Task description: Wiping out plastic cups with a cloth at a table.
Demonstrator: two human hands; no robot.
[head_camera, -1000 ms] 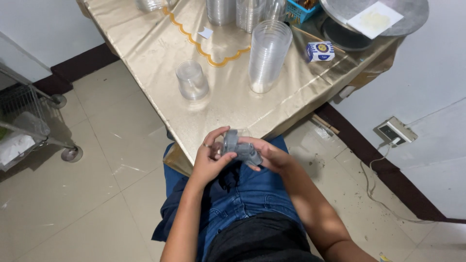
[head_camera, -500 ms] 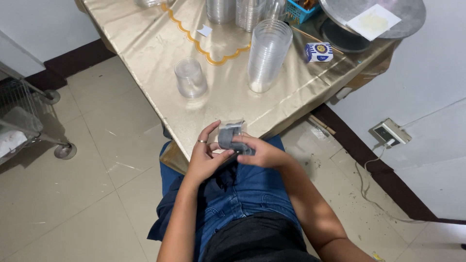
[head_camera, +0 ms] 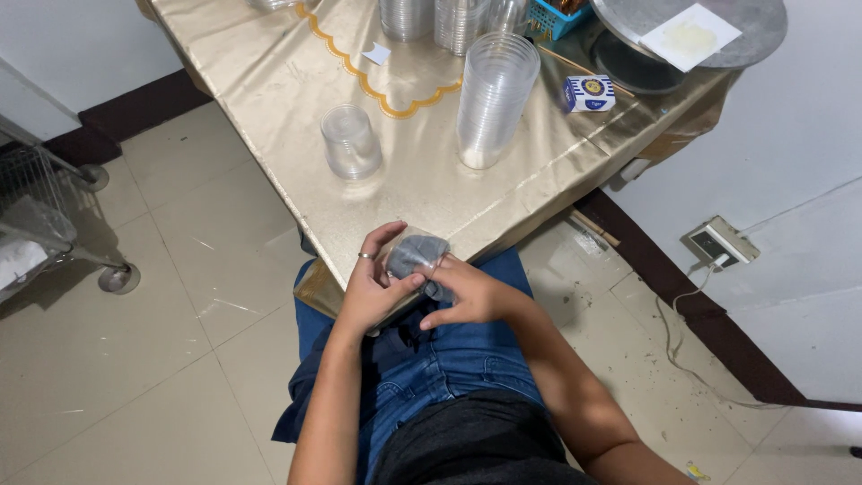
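A seated person in blue jeans held a small clear plastic cup [head_camera: 416, 256] with dark grey contents just off the near edge of the worktop [head_camera: 269, 90], above the lap. The left hand [head_camera: 373, 287], a ring on one finger, cupped the cup's side with fingers curled round it; the right hand [head_camera: 467, 292] pinched and pressed at its other side, thumb and forefinger closed on the rim. Whether a lid or film sat on the cup could not be told.

To do this well, it seemed best to keep the cup level, steady it with the left hand and work round the rim with even pressure from the right, since thin plastic would buckle if squeezed.

On the gold-covered worktop stood a short clear cup stack [head_camera: 350, 144], well apart from a taller leaning stack [head_camera: 494, 90], with a small blue-and-white box [head_camera: 589, 92] near a round metal tray [head_camera: 718, 27]. A wire cart [head_camera: 45, 224] stood on the tiled floor to one side.

Compared with half a second earlier, the hands and cup sat in much the same place; the right fingers had closed further over the cup.
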